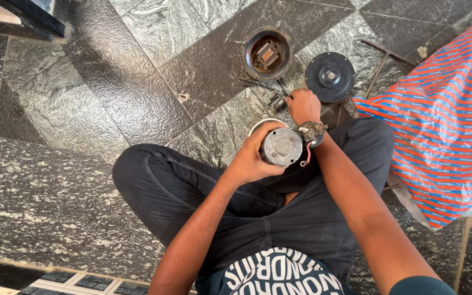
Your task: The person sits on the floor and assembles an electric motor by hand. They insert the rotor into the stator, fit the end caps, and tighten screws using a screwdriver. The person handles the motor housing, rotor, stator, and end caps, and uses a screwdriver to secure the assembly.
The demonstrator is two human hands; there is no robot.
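Observation:
I sit cross-legged on a dark stone floor. My left hand (253, 157) grips a grey cylindrical metal motor (282, 146) above my lap, with a red wire and a small metal part (311, 133) hanging at its right side. My right hand (303, 105) reaches forward to the floor, fingers closed around a small tool or part near several loose screws and tools (269, 90); what it holds is hidden by the fist.
A round dark motor housing (267, 53) with parts inside lies ahead on the floor. A black round cover (330, 77) lies to its right. Thin metal rods (384, 59) lie beyond. A striped orange, blue and white plastic sheet (443, 120) covers something at right.

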